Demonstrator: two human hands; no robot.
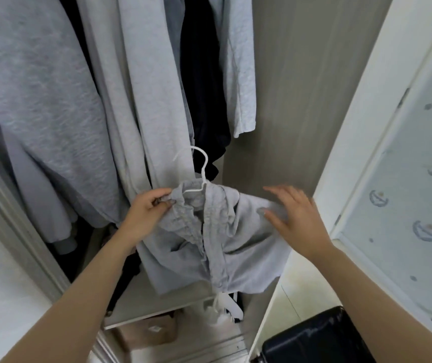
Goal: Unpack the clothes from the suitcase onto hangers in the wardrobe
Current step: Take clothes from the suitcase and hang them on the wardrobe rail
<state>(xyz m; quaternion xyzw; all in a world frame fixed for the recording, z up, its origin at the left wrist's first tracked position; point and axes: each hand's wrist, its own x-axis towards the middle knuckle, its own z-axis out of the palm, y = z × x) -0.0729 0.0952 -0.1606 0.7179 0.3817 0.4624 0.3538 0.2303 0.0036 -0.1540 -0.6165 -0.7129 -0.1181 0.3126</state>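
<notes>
Head view: black hard-shell suitcase [314, 339] lowest right, on floor beside wardrobe. Brown box [144, 334] under wardrobe shelf, its small label too blurred to read. Left grip [146, 210] pinches gathered waistband of light grey drawstring garment [235, 231], draped on white wire hanger [202, 176] before wardrobe opening. Right grip [296, 216] fingers straight, spread, thumb touching cloth. Behind: grey marl sweatshirt [39, 100], black garment [201, 87] hanging; beige wood-grain wardrobe wall [288, 87].

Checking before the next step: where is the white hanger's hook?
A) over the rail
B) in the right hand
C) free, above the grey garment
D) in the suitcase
C: the hook stands free above the garment, which the left hand pinches at the waistband.
</notes>
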